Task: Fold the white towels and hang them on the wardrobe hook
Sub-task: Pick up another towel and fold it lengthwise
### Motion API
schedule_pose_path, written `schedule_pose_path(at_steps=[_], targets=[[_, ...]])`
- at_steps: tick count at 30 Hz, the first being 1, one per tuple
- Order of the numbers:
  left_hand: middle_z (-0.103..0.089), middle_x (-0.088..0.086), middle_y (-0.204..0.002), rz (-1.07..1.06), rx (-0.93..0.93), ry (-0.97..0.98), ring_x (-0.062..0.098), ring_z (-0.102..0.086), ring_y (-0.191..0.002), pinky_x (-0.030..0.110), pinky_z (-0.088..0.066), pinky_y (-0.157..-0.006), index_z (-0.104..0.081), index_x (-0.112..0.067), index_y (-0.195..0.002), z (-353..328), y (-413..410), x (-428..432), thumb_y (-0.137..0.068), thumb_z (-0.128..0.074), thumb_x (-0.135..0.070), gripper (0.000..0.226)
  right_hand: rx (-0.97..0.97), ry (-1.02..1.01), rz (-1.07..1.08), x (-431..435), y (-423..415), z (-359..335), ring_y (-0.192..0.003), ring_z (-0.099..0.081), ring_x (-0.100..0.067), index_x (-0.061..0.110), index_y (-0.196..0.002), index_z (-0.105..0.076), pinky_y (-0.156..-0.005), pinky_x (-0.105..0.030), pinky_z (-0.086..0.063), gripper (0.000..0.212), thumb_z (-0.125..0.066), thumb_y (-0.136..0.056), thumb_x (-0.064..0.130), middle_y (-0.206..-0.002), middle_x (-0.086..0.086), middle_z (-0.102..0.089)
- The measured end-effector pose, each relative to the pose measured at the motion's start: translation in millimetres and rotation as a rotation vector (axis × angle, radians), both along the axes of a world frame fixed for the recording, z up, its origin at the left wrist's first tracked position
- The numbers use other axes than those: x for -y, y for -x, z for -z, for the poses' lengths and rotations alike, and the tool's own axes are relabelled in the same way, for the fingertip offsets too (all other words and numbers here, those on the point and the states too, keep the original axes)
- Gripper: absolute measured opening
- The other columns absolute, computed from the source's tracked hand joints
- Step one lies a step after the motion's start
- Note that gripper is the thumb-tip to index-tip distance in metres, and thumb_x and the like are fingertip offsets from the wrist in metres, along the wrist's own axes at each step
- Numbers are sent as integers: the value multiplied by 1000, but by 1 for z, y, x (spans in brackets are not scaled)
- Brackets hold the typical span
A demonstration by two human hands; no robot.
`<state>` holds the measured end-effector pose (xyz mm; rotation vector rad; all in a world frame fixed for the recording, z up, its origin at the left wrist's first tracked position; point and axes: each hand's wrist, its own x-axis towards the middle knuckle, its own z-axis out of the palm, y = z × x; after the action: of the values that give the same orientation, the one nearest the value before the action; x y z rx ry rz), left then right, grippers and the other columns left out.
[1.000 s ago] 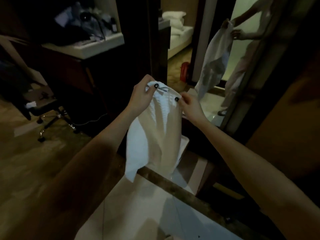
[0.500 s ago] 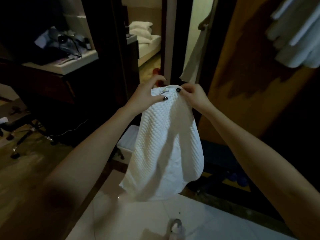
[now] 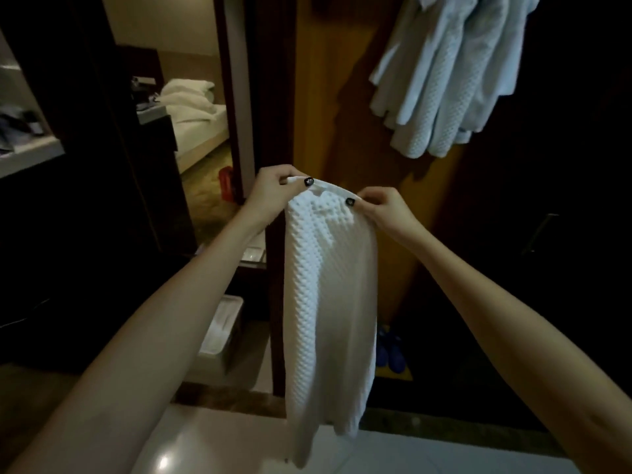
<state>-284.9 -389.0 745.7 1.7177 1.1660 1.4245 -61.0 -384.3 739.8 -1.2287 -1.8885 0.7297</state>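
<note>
Dim wardrobe panel point(image 3: 325, 97), hung towels point(image 3: 444, 80) above; left hand point(image 3: 273, 189), right hand point(image 3: 383, 206) pinch white towel point(image 3: 328, 302).

No text, brand or number can be read anywhere here. The small tab point(image 3: 319, 190) at the top edge of the white towel point(image 3: 328, 302) is too blurred to read.

Bare left forearm point(image 3: 154, 336) lower left, bare right forearm point(image 3: 496, 302) lower right; left hand point(image 3: 270, 196) and right hand point(image 3: 386, 208) both sport black thumbnail polish, pale speck on the left.
</note>
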Motion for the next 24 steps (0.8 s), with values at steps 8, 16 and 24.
schedule_pose_path(at_steps=[8,16,24], targets=[[-65,-4,-77,28,155,-47,-4,-62,-67,14,-47,-62,-66,-19,-79,-17,-123,-42,-88,-65,-10,13,92,154,18,-6,-136,23,-73,-63,-19,10,-81,-70,-69,-37,-49,23,-78,-80,32,-84,-12,-71],[-65,-1,-81,-4,311,-106,7,-63,-78,22,-51,-70,-65,-15,-81,-32,-190,-66,-89,-66,-12,8,182,289,96,-11,-199,81,-87,-70,-18,9,-96,-72,-78,-39,-56,16,-74,-82,14,-97,-5,-73],[-62,-3,-79,-117,276,-100,4,-59,-73,11,-47,-62,-62,-9,-83,-42,-186,-79,-89,-64,-8,7,311,246,328,-4,-224,115,-83,-67,-23,6,-98,-70,-74,-44,-54,32,-58,-95,35,-93,-8,-72]])
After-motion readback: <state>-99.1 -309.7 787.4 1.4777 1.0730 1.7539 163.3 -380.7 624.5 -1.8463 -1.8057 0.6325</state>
